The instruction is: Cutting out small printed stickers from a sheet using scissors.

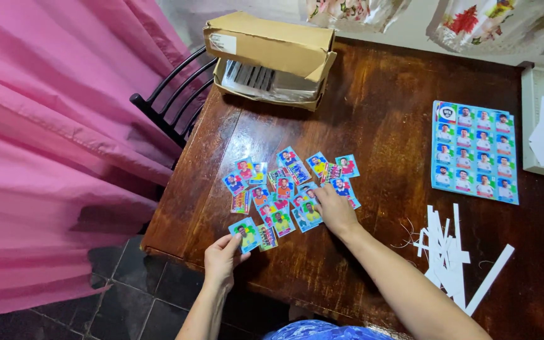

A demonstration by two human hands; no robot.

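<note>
Down on a dark brown wooden table lies a pile of small, colourful picture stickers, spread out near the left front corner. The left hand is at the front edge and pinches one sticker between thumb and fingers. The right hand lies flat and open on the right side of the pile, with its fingers touching the stickers there.

Near the back edge sits an open cardboard box with grey things packed inside. Near the right edge lies a whole sheet of stickers, not cut apart, with a blue border. Just past it at the right edge is a white tray with white paper in it. Close to the front right corner is a heap of thin white paper strips.

Beside the table's left edge stands a black metal chair. A big pink cloth hangs on the left. The floor has dark tiles. Flowery cloth hangs on the wall behind.
</note>
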